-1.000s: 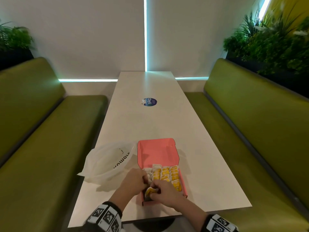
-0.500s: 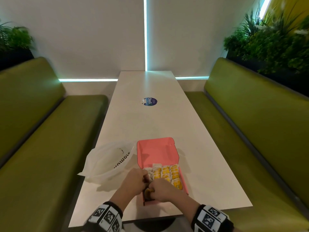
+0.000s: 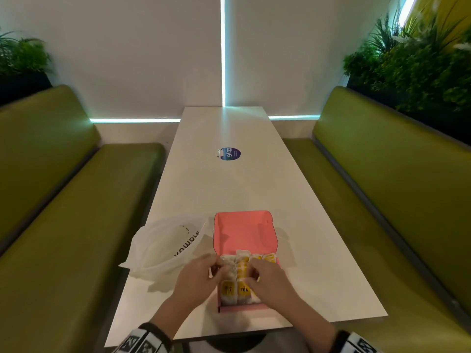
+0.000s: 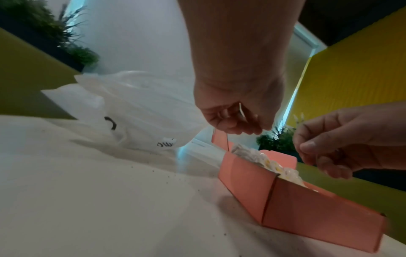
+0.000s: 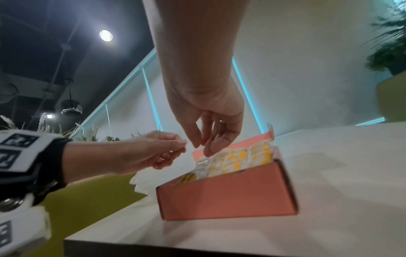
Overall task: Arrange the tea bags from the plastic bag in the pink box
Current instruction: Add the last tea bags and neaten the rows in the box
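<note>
- Both hands are held over the near half of the pink box (image 3: 243, 231), the left hand (image 3: 197, 281) at its left edge and the right hand (image 3: 271, 280) over its right part
- Left fingers (image 4: 228, 121) are seen curled in the left wrist view, with a thin pale edge showing between them; whether something is pinched there cannot be told
- Right fingers (image 5: 216, 139) are seen hanging down, loosely bent, their tips just above the tea bags (image 5: 238, 159); nothing is seen gripped, and contact with the bags cannot be told
- A ring is seen on one right finger
- Black bands with white coded markers are worn on both wrists
- Tea bags are packed upright in rows inside the box, in clear wrappers with yellow labels; "TEA" is read on one near the front wall
- The box lid is stood open at the far side, and the box is set near the near edge of the white table (image 3: 224, 189)
- A white plastic bag (image 3: 165, 243) with black lettering is laid on the table just left of the box, crumpled; its contents cannot be seen
- A round blue sticker (image 3: 230, 154) is seen further along the table
- Green benches (image 3: 63, 200) are placed along both sides, with plants (image 3: 418, 64) behind them
</note>
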A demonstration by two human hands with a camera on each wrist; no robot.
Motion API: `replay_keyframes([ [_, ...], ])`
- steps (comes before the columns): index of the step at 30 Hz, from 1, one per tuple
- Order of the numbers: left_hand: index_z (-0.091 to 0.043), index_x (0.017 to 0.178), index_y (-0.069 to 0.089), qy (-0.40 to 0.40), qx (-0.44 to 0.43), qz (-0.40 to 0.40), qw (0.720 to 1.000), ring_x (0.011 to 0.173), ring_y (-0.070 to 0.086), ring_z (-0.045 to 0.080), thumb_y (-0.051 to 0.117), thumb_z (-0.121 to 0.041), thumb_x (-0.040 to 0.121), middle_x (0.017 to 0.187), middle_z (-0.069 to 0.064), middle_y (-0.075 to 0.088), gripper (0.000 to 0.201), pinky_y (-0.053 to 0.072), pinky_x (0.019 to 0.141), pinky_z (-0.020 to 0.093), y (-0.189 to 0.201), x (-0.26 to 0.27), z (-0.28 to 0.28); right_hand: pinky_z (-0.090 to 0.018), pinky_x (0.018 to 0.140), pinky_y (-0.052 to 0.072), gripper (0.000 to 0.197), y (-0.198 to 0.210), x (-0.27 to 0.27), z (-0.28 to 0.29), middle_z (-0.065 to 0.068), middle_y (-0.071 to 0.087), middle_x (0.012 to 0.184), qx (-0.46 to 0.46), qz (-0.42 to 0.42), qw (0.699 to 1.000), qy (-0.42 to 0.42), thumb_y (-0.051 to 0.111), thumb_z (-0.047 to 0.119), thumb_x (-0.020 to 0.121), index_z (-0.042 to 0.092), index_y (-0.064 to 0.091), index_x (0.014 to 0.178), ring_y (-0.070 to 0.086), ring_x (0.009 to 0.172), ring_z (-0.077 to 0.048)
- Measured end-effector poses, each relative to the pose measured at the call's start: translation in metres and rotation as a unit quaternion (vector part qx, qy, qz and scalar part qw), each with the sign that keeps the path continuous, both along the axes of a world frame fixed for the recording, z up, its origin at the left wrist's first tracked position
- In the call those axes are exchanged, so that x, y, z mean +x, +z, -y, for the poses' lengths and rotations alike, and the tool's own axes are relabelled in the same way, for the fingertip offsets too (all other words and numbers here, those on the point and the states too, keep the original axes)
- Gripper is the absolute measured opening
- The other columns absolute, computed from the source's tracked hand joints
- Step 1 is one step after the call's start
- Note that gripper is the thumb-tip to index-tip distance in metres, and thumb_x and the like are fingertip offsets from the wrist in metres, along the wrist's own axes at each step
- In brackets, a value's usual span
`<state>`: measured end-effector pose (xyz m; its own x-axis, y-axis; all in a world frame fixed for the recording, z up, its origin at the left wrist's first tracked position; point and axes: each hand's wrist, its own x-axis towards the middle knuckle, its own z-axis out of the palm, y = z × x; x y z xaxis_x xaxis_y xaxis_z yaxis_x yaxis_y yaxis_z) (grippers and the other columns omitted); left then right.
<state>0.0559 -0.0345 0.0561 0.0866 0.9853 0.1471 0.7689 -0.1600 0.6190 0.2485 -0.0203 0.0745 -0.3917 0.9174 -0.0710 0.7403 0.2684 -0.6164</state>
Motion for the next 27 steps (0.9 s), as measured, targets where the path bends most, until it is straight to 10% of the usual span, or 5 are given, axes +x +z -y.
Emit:
replay_keyframes([
  [8, -0.032, 0.097, 0.066, -0.163, 0.001, -0.192, 0.968, 0.093, 0.055, 0.012, 0.047, -0.054, 0.083, 0.099, -0.012, 0.06, 0.032, 0.022, 0.056, 0.011, -0.021, 0.001, 0.019, -0.035, 0.074, 0.025, 0.022, -0.006, 0.05, 0.007, -0.001, 0.061, 0.109, 0.045, 0.328, 0.936, 0.122, 0.049, 0.012, 0.086, 0.02, 0.062, 0.101, 0.05, 0.105, -0.024],
  [17, -0.016, 0.1, 0.07, -0.125, -0.027, -0.174, 0.976, 0.091, 0.052, 0.014, 0.055, -0.029, 0.091, 0.097, 0.0, 0.059, 0.022, 0.03, 0.068, 0.015, -0.012, 0.012, -0.009, -0.028, 0.075, 0.038, 0.024, -0.022, 0.052, -0.008, -0.001, 0.058, 0.109, 0.049, 0.175, 0.983, 0.01, 0.043, 0.017, 0.094, 0.02, 0.065, 0.104, 0.055, 0.104, -0.02],
  [27, -0.013, 0.095, 0.07, -0.023, -0.029, -0.09, 0.995, 0.093, 0.06, 0.021, 0.059, -0.015, 0.084, 0.101, 0.002, 0.064, 0.015, 0.039, 0.074, 0.022, -0.012, 0.011, -0.043, -0.032, 0.076, 0.046, 0.026, -0.014, 0.036, -0.051, -0.002, 0.057, 0.11, 0.045, 0.191, 0.98, -0.042, 0.045, 0.01, 0.09, 0.017, 0.064, 0.106, 0.058, 0.101, -0.023],
])
